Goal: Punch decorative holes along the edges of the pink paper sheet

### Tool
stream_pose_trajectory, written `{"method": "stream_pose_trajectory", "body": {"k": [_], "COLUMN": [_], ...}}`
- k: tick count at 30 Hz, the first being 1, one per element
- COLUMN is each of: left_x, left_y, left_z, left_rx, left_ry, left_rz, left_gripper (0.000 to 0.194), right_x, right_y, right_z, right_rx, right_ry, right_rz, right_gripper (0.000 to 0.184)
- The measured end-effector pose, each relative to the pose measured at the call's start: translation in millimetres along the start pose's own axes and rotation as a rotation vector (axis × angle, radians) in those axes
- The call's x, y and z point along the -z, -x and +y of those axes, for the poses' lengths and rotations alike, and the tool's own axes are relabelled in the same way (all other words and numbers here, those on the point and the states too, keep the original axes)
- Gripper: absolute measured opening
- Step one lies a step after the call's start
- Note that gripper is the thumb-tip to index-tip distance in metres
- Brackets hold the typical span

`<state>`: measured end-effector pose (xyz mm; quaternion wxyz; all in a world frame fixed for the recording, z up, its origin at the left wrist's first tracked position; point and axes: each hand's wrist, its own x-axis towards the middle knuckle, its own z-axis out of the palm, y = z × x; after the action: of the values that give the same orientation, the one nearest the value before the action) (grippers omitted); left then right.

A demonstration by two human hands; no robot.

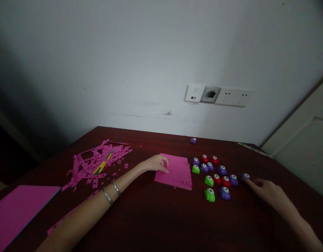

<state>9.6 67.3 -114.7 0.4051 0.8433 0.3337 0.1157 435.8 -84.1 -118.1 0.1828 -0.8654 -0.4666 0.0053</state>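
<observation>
My left hand (159, 163) rests at the left side of a small stack of pink paper sheets (176, 169). Its fingers are loosely curved, with a gap between thumb and forefinger and nothing in it. Some punched holes show along the stack's right and lower edges. At the right, my right hand (267, 190) has its fingers against a purple craft punch (245, 176) on the table, partly covering it. Between the hands stand several more punches: green punches (209, 195), red punches (225, 181) and purple punches (224, 193), each with a white and black round top.
Left on the dark red table (140, 217) lies a heap of punched pink paper scraps (84, 162), with a yellow utility knife (103, 162) on top. A pink sheet (22, 210) lies front left. One purple punch (193, 140) stands near the wall, below sockets (231, 97).
</observation>
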Motion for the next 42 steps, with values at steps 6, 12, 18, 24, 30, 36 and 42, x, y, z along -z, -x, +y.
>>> {"method": "stream_pose_trajectory", "body": {"k": [6, 12, 18, 24, 30, 36, 42], "left_x": [-0.3, 7.7, 17.6, 15.9, 12.6, 12.5, 8.4], "left_y": [2, 9, 12, 14, 16, 19, 16], "left_z": [1, 19, 16, 12, 21, 31, 26], "left_rx": [0.001, 0.180, 0.347, 0.456, 0.443, 0.432, 0.440], "left_ry": [0.001, 0.129, 0.008, 0.199, 0.403, 0.452, 0.459], "left_rz": [0.007, 0.038, 0.355, 0.321, 0.250, 0.238, 0.262], "left_gripper": [0.031, 0.022, 0.022, 0.027, 0.039, 0.050, 0.051], "right_x": [33, 6, -22, -40, -47, -45, -42], "right_y": [35, 97, 143, 146, 141, 137, 135], "right_z": [-56, -133, -170, -165, -162, -161, -162], "right_rx": [-0.052, 0.559, 0.929, 0.967, 0.978, 1.018, 1.029], "right_ry": [0.104, -0.078, -0.157, -0.132, -0.090, -0.086, -0.083], "right_rz": [0.009, 0.124, -0.012, -0.038, -0.038, 0.004, 0.034], "right_gripper": [0.045, 0.025, 0.028, 0.035, 0.033, 0.031, 0.028]}}
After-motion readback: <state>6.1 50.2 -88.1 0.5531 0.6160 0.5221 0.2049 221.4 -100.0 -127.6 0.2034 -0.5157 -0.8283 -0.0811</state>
